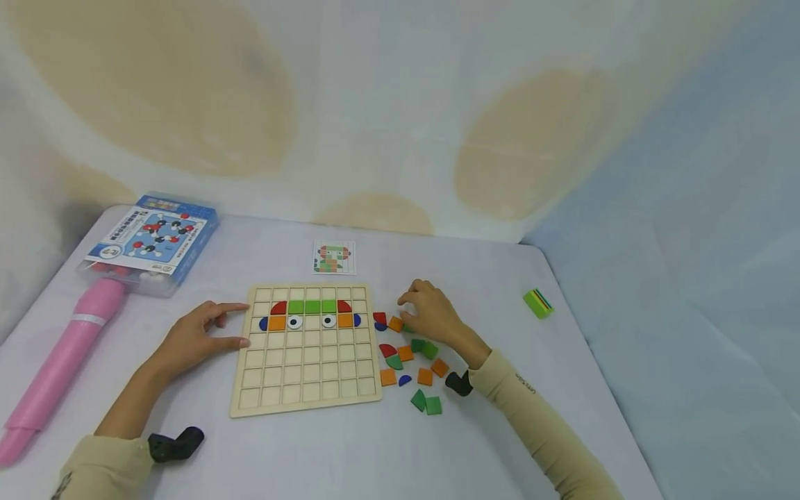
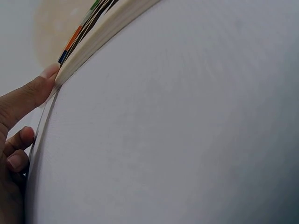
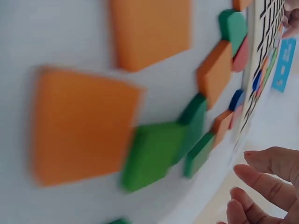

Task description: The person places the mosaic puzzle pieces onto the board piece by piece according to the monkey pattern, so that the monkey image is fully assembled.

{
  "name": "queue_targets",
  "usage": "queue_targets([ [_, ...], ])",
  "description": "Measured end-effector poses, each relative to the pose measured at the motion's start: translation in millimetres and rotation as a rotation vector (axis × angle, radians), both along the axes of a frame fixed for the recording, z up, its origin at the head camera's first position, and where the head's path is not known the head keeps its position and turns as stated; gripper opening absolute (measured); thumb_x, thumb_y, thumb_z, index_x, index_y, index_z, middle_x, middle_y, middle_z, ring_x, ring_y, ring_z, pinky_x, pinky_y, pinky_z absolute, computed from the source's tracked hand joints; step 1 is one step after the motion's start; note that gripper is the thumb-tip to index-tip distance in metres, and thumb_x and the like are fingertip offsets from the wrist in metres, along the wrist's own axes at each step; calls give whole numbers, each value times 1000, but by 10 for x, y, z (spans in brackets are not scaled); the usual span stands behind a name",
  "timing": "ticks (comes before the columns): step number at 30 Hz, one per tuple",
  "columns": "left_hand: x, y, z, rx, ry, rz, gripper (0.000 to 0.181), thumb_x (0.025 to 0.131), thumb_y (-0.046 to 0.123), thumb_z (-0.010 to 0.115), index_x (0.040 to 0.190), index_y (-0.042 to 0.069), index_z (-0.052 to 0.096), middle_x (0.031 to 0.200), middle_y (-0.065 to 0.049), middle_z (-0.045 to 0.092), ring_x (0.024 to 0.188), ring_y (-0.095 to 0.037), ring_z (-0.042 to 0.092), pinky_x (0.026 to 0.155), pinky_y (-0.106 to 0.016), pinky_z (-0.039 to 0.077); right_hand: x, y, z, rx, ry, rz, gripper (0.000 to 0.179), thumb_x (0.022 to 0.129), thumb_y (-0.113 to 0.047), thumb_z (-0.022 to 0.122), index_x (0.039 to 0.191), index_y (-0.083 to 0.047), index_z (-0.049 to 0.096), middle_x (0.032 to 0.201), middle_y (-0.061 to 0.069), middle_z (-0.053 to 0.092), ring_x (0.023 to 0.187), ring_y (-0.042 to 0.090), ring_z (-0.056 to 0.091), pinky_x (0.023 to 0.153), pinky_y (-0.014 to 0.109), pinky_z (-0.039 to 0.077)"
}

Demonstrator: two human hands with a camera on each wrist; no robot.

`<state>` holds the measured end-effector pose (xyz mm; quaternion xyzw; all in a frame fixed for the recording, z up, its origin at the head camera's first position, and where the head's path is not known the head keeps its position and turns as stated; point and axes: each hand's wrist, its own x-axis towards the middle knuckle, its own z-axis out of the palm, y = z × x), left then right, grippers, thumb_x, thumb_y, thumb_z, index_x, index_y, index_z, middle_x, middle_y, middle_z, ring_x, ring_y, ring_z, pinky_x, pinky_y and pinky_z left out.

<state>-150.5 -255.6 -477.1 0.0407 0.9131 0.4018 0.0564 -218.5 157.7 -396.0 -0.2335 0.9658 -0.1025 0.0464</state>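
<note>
A wooden grid board (image 1: 306, 406) lies flat on the table with a few coloured pieces set in its upper cells: red quarter-circles, green squares (image 1: 312, 307), orange squares, blue half-circles and two eye pieces (image 1: 295, 321). My left hand (image 1: 196, 333) rests at the board's left edge, thumb and index finger extended and touching the rim. In the left wrist view the thumb (image 2: 35, 91) lies against the board's edge. My right hand (image 1: 431, 312) hovers over the loose pieces right of the board, fingers loosely bent. Nothing shows between its fingers (image 3: 268, 186) in the right wrist view.
Loose orange squares (image 1: 388, 377), green pieces (image 1: 434, 405), red and blue pieces lie right of the board. A pattern card (image 1: 335, 257) is behind it. A boxed molecule set (image 1: 153, 239) and pink tube (image 1: 62, 368) lie left; a small green stack (image 1: 538, 303) sits far right.
</note>
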Motion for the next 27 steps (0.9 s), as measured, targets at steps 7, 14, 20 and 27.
queue_targets([
  [7, -21, -10, -7, -23, -14, 0, 77, 77, 53, 80, 140, 15, 56, 100, -8, 41, 95, -24, 39, 73, -40, 29, 55, 239, -24, -28, -20, -39, 16, 89, -19, 74, 100, -7, 78, 100, 7, 62, 94, 21, 55, 83, 36, 49],
  [14, -16, -23, -33, -12, -5, 11, 76, 77, 52, 80, 140, 16, 56, 100, -7, 40, 94, -22, 38, 73, -39, 28, 43, 27, -48, 1, -19, 12, 23, 89, -27, 75, 100, -7, 77, 98, 7, 62, 91, 19, 52, 79, 32, 47],
  [20, 14, 1, -85, 11, -6, 7, 75, 78, 50, 80, 139, 16, 57, 99, -7, 40, 93, -22, 39, 73, -38, 29, -11, -233, -119, 107, 12, 74, 27, 91, -33, 72, 101, -9, 78, 99, 5, 60, 93, 19, 51, 79, 32, 47],
  [27, -5, -4, -19, 4, 16, 6, 73, 78, 48, 81, 138, 16, 58, 98, -8, 42, 94, -22, 39, 73, -38, 30, 35, -304, -140, 153, 52, 79, 26, 90, -30, 75, 101, -7, 78, 101, 7, 61, 94, 21, 52, 80, 33, 48],
])
